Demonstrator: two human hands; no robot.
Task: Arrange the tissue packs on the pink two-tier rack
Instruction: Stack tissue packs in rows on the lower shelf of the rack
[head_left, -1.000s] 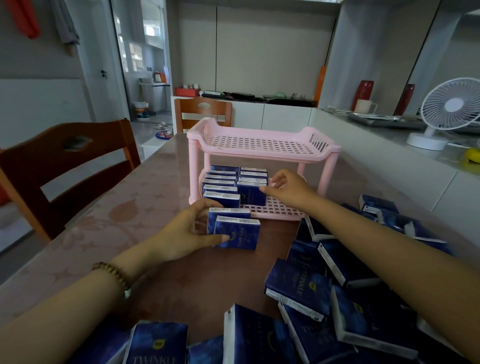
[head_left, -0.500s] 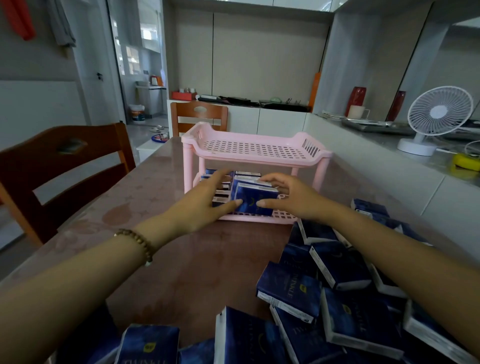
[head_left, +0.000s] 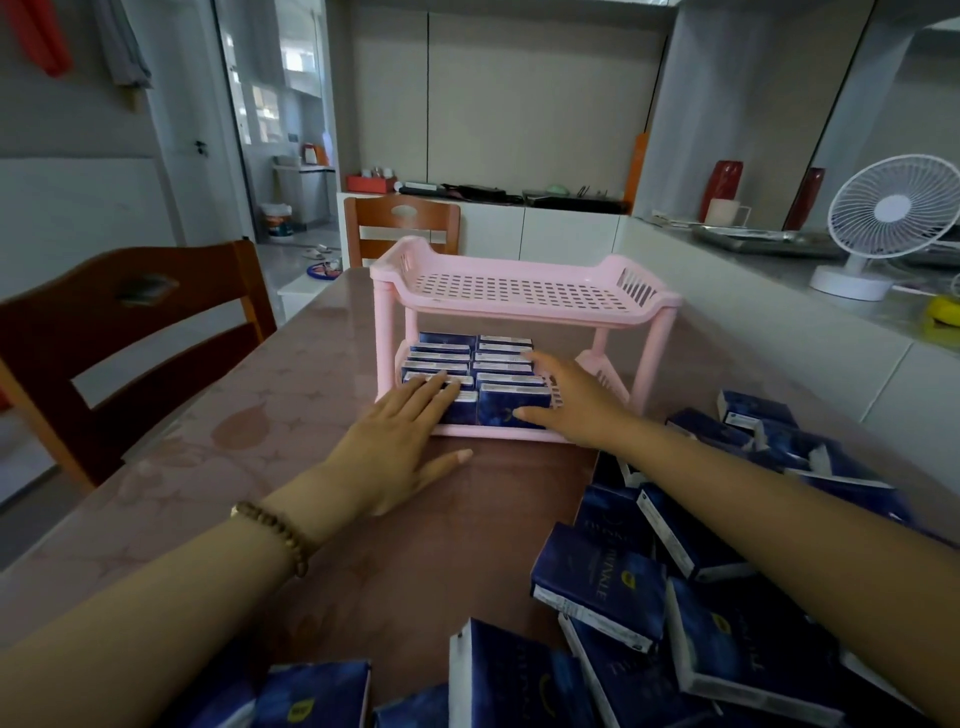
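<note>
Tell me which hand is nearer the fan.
Right. The right hand is at the rack's lower tier, left of and below the fan; the left hand is farther left, fingers on the front packs.

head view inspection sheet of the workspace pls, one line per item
surface: glossy brown patterned table.
job's things: pink rack toward the table's far end; tissue packs stand in two rows on its lower tier, none on the top tier; loose packs heaped on the table, near and to the right.
clutter: nothing seen.
hands: left hand flat, fingers on the front left pack; right hand with fingers straight, touching the right row.
cables: what looks like a thin cord beside the white fan.
surroundings: wooden chair at the left; counter on the right carries the fan.
</note>
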